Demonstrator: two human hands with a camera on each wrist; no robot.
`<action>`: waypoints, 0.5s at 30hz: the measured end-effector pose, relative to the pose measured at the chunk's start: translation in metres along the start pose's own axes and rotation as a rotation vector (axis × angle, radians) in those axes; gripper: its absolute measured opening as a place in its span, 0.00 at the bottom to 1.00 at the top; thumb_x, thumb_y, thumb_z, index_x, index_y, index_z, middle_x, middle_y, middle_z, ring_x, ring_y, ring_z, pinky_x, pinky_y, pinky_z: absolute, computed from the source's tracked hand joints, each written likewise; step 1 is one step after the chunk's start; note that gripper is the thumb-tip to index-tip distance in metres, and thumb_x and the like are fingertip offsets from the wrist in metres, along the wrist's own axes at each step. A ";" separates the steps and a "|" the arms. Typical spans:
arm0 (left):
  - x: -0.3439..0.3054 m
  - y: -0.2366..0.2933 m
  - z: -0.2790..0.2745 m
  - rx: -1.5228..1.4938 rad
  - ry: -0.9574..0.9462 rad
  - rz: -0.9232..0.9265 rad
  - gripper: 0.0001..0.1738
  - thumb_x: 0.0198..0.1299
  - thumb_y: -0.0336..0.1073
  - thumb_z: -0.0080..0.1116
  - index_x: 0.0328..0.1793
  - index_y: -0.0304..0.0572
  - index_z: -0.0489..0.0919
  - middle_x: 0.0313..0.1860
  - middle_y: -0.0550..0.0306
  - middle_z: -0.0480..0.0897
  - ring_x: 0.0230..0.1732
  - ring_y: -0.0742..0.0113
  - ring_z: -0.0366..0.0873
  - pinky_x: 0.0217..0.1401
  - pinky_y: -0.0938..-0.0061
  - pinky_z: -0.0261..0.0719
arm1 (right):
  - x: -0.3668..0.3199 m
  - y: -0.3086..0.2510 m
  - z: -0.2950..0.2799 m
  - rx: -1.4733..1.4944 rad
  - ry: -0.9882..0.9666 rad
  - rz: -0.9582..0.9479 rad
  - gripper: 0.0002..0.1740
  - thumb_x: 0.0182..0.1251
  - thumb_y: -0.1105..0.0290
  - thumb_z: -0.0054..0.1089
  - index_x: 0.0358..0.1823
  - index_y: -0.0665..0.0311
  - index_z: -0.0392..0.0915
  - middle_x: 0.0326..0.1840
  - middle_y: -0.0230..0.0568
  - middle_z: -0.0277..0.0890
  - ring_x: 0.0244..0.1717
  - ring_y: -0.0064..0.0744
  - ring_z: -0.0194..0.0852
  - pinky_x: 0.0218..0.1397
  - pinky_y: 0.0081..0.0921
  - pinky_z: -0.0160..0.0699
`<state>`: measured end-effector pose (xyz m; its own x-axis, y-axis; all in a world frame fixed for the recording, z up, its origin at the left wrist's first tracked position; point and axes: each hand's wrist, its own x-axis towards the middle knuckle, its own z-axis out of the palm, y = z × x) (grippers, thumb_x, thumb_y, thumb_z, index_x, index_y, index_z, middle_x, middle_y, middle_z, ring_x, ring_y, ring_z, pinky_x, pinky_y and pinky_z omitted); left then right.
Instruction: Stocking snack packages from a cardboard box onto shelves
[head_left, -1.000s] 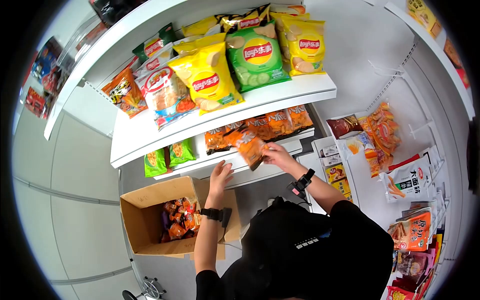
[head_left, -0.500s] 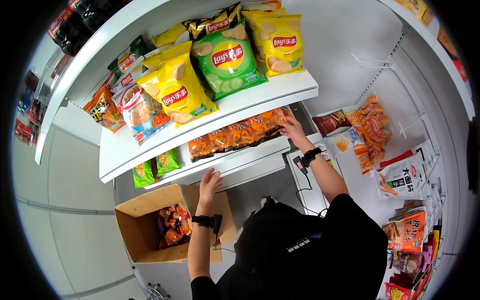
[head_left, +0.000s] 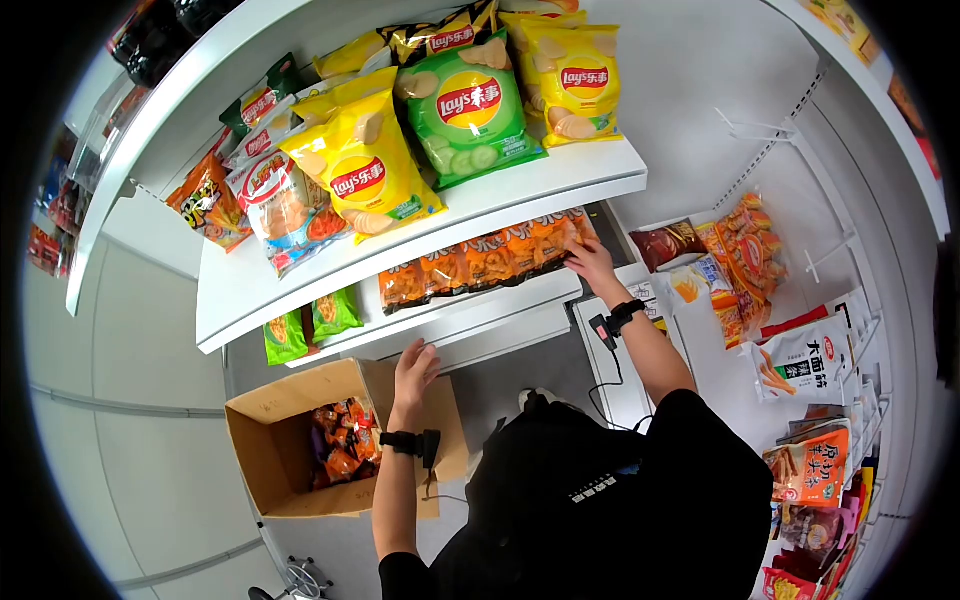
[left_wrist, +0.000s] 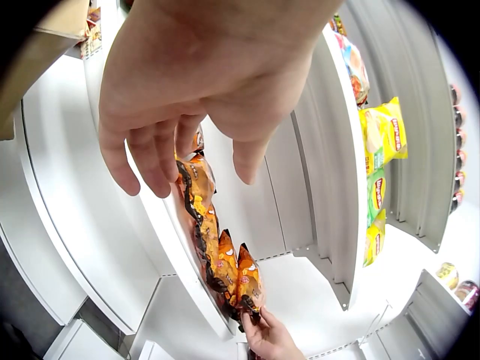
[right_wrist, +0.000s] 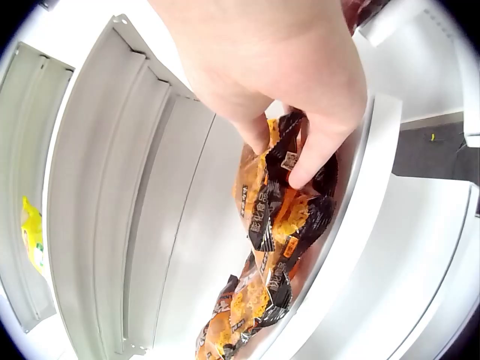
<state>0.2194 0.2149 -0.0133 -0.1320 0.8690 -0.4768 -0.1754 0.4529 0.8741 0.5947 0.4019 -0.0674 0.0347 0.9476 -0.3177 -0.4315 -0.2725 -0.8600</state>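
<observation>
My right hand [head_left: 592, 264] is at the right end of a row of orange snack bags [head_left: 487, 262] on the lower shelf. In the right wrist view its thumb and fingers pinch the end bag [right_wrist: 289, 161], an orange and black one standing close against its neighbour. My left hand [head_left: 416, 370] hovers in front of the shelf, near the cardboard box, fingers loosely bent and holding nothing. The left wrist view shows this hand [left_wrist: 202, 90] from close by, with the bag row beyond it and the right hand [left_wrist: 270, 337] at the far end.
An open cardboard box [head_left: 290, 400] with several orange packets [head_left: 345, 440] stands at lower left. Green snack bags [head_left: 336, 313] sit left of the row. Above, an upper shelf [head_left: 420, 258] carries large chip bags [head_left: 470, 110]. Hanging snacks [head_left: 745, 250] line the right wall.
My right hand has carried an orange bag from in front of the shelf to the row's right end and stays on it there. My left hand has lowered slightly and remains free.
</observation>
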 end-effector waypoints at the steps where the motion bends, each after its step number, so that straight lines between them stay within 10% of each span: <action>1: 0.000 -0.002 -0.001 0.001 -0.001 0.000 0.37 0.58 0.48 0.62 0.68 0.36 0.63 0.56 0.54 0.73 0.52 0.64 0.74 0.55 0.69 0.72 | -0.001 0.000 0.000 0.003 -0.007 -0.004 0.21 0.60 0.67 0.64 0.50 0.72 0.70 0.47 0.45 0.71 0.46 0.37 0.75 0.49 0.30 0.82; 15: -0.011 -0.012 -0.031 -0.043 0.016 -0.019 0.36 0.59 0.47 0.61 0.68 0.38 0.63 0.55 0.58 0.75 0.53 0.65 0.74 0.54 0.70 0.72 | 0.001 0.003 0.006 0.047 0.049 -0.048 0.20 0.62 0.72 0.61 0.52 0.74 0.67 0.49 0.47 0.70 0.50 0.42 0.75 0.55 0.34 0.79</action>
<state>0.1925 0.1935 -0.0209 -0.1434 0.8569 -0.4951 -0.2198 0.4602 0.8602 0.5880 0.4027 -0.0677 0.1000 0.9497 -0.2968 -0.4705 -0.2177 -0.8551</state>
